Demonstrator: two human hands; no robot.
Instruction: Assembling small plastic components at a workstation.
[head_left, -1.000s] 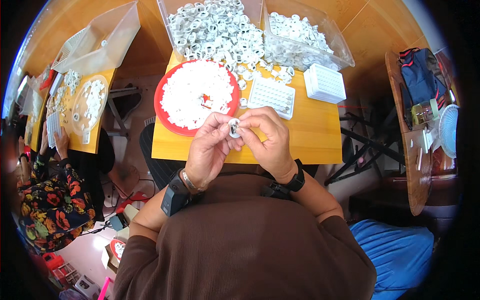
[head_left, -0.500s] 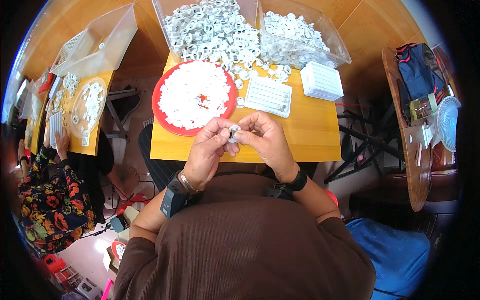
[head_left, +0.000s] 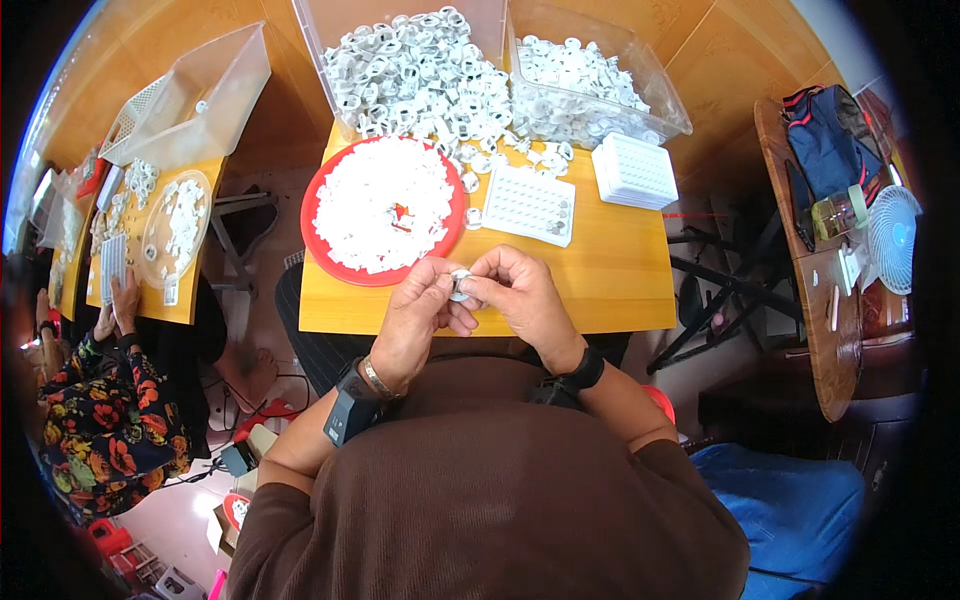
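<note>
Between both hands, just above the near edge of the yellow table (head_left: 600, 300), is a small round white plastic part (head_left: 460, 284) with a dark opening. My left hand (head_left: 420, 310) pinches it from the left with thumb and fingers. From the other side my right hand (head_left: 525, 300) grips it between thumb and forefinger; whether a smaller piece is in those fingertips is hidden. Beyond my left hand lies a red round tray (head_left: 312, 235) heaped with tiny white pieces. A white tray with rows of slots (head_left: 525, 205) sits beyond my right hand, with a few round parts at its right side.
Two clear bins, one at the back left (head_left: 312, 60) and one at the back right (head_left: 675, 105), hold many white parts, some spilled before them. Stacked white trays (head_left: 636, 172) stand at right. At left, a co-worker's hands (head_left: 122, 300) are at another table. A fan (head_left: 893, 240) stands far right.
My view has shifted slightly, so the table sits a little lower and to the left. Both hands still hold the round part, which has turned somewhat between my fingers.
</note>
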